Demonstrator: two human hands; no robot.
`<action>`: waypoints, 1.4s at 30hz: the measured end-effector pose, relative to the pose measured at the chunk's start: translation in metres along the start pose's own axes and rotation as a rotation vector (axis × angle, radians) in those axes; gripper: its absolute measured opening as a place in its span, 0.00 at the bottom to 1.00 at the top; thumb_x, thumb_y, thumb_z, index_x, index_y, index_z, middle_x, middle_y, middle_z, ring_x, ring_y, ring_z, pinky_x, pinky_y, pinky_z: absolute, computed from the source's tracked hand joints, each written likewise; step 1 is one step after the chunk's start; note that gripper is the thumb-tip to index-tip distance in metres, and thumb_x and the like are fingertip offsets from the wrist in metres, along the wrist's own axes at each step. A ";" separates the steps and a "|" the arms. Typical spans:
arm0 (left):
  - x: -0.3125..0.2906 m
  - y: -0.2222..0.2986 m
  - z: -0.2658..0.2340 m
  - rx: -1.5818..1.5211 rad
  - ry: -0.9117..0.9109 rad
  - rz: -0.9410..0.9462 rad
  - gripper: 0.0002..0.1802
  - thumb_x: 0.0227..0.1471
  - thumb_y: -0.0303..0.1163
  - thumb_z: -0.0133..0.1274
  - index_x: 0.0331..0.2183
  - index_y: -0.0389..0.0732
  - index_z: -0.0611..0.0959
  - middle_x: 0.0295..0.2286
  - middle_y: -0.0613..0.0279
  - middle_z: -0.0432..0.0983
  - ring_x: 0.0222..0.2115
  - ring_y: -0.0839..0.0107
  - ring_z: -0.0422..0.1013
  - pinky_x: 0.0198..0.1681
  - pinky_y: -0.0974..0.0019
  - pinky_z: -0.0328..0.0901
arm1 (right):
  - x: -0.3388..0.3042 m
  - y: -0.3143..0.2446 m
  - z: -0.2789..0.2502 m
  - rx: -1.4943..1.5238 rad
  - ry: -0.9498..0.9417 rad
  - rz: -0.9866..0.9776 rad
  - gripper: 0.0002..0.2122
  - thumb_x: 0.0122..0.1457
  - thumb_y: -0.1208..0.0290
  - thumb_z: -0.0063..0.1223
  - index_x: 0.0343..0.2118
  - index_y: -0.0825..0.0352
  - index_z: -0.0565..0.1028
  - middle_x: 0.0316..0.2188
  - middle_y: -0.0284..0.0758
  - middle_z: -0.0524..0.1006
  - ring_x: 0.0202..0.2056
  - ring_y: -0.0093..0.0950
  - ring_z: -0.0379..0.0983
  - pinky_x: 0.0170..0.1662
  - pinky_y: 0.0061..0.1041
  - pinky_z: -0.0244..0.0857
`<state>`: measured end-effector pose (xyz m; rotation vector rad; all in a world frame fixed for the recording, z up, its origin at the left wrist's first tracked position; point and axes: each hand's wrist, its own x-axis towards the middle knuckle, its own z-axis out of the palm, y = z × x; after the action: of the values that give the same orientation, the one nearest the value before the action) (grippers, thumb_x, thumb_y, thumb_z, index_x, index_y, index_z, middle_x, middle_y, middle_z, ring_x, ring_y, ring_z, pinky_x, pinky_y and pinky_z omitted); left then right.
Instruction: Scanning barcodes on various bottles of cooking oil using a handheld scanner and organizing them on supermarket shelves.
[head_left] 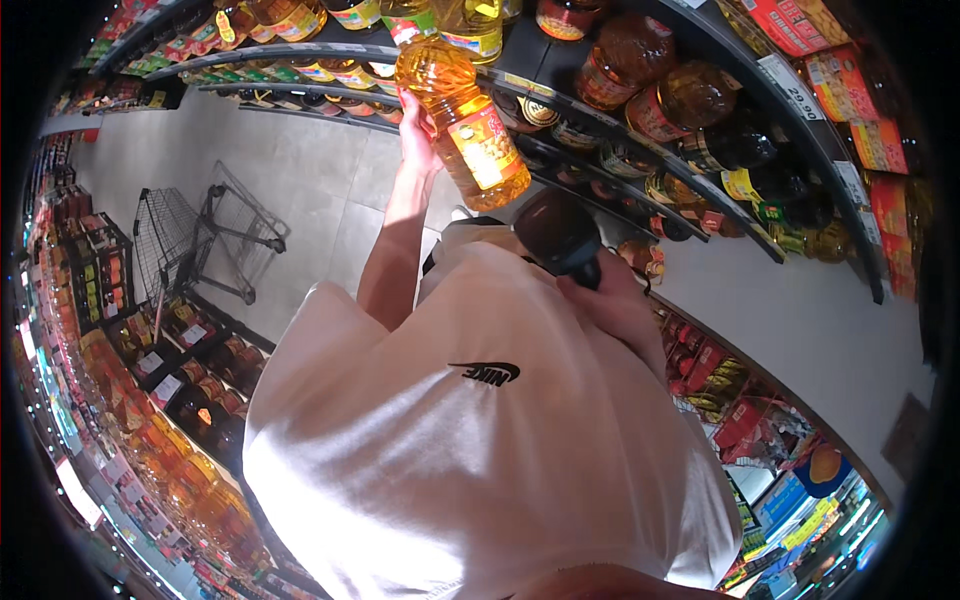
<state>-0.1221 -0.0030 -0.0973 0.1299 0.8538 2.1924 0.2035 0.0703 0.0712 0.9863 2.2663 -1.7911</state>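
Gripping a clear bottle of golden oil (478,140), the left hand (418,132) is wrapping its fingers round the side, and the bottle is leaning with its base toward the person's white shirt (490,420). Its red and yellow label is facing the camera. The bottle is overlapping a dark shelf (335,53) in view; whether it is touching the shelf cannot be told. The right hand (622,298) is closing on the black, narrower part of a dark rounded object (555,232) near the bottle's base; its kind is hard to make out.

Beneath the left arm, a grey tiled floor (310,150) is spreading out, thin seams crossing it, and a wire shopping cart (180,232) is standing there, well apart from the hands. Curved by the lens, tiers of shelving are running across the top, carrying yellow oil bottles (475,28) on the left and dark brown bottles (625,62) on the right. Red and yellow packages (795,25) are filling the upper right corner. Along the left, black display crates (225,365) are bearing dark bottles, with amber bottles (165,455) lining up below.
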 end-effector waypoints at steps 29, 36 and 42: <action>-0.005 -0.009 -0.016 -0.006 -0.004 -0.038 0.36 0.62 0.59 0.38 0.58 0.40 0.65 0.54 0.53 0.69 0.54 0.56 0.66 0.58 0.47 0.61 | 0.001 0.008 0.014 0.037 -0.022 0.070 0.21 0.51 0.63 0.58 0.45 0.71 0.70 0.35 0.45 0.77 0.38 0.36 0.75 0.45 0.32 0.66; -0.009 -0.008 -0.009 0.018 0.006 -0.007 0.37 0.62 0.60 0.37 0.59 0.40 0.64 0.55 0.54 0.68 0.55 0.56 0.66 0.59 0.47 0.61 | 0.001 0.007 0.013 0.000 -0.021 0.076 0.21 0.51 0.64 0.58 0.46 0.71 0.71 0.35 0.45 0.77 0.39 0.35 0.75 0.46 0.32 0.66; -0.012 -0.004 -0.002 0.041 -0.022 -0.023 0.38 0.62 0.60 0.34 0.61 0.40 0.61 0.57 0.54 0.64 0.56 0.56 0.64 0.60 0.46 0.60 | -0.001 0.007 0.009 0.048 -0.031 0.080 0.22 0.52 0.65 0.59 0.48 0.71 0.70 0.36 0.43 0.78 0.39 0.32 0.74 0.47 0.31 0.66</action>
<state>-0.1117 -0.0100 -0.0994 0.1637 0.8839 2.1486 0.2050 0.0623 0.0628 1.0337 2.1435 -1.8233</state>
